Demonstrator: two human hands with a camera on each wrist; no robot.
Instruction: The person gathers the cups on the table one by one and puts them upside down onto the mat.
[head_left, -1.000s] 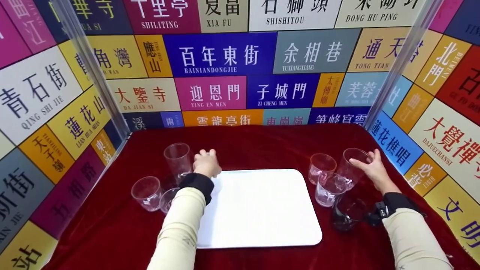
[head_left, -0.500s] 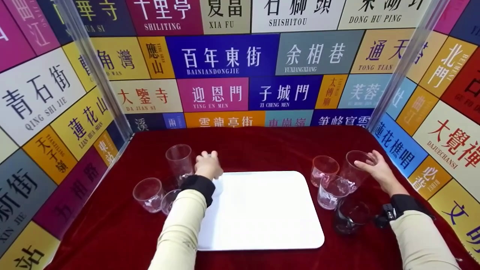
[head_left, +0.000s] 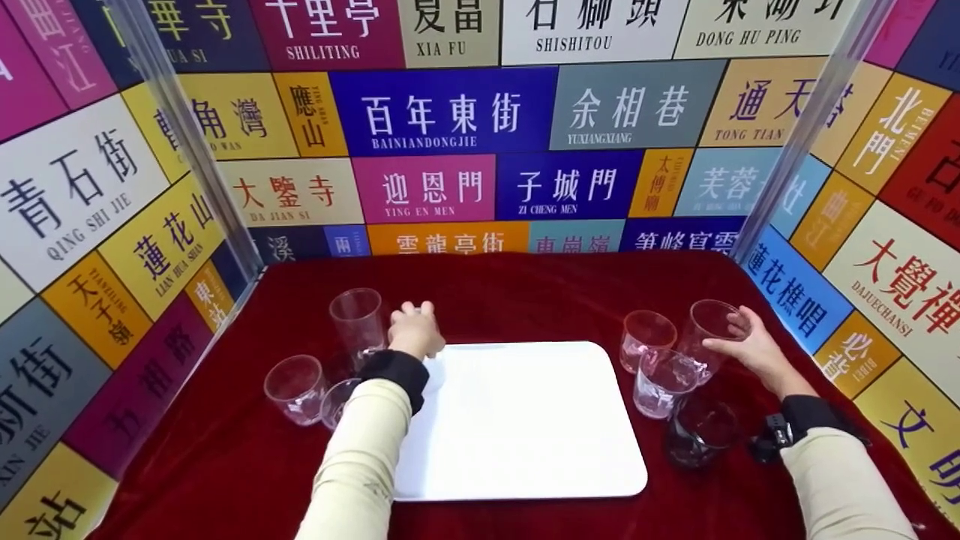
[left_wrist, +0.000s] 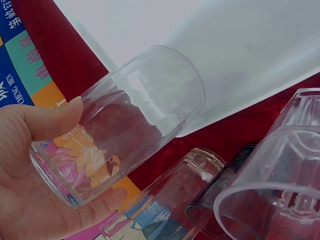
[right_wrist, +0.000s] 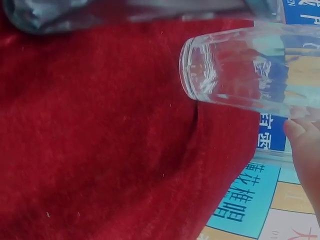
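The left hand (head_left: 415,330) is wrapped around a tall clear glass (head_left: 357,321) that stands on the red cloth (head_left: 525,292), near the back left corner of the white tray (head_left: 517,420). In the left wrist view, thumb and fingers curl right round this glass. Two short clear cups (head_left: 294,388) sit just in front of it, close to the tray's left edge, and they leave little room on that side.

The right hand (head_left: 754,349) holds another tall clear glass (head_left: 705,334) near the right edge of the cloth, with its thumb and fingers pressed on the side. This glass leans a bit. Right beside it are a short cup (head_left: 643,339), a second clear cup (head_left: 660,382) and a dark cup (head_left: 697,431), all packed along the tray's right edge.

The tray has nothing on it, and the back half of the cloth is bare, so there is wide room there.

The walls are covered in bright signs. Some read "BAINIANDONGJIE" (head_left: 424,141), "YING EN MEN" (head_left: 424,211), "ZI CHENG MEN" (head_left: 546,208), "SHISHITOU" (head_left: 574,43) and "XIA FU" (head_left: 441,48).
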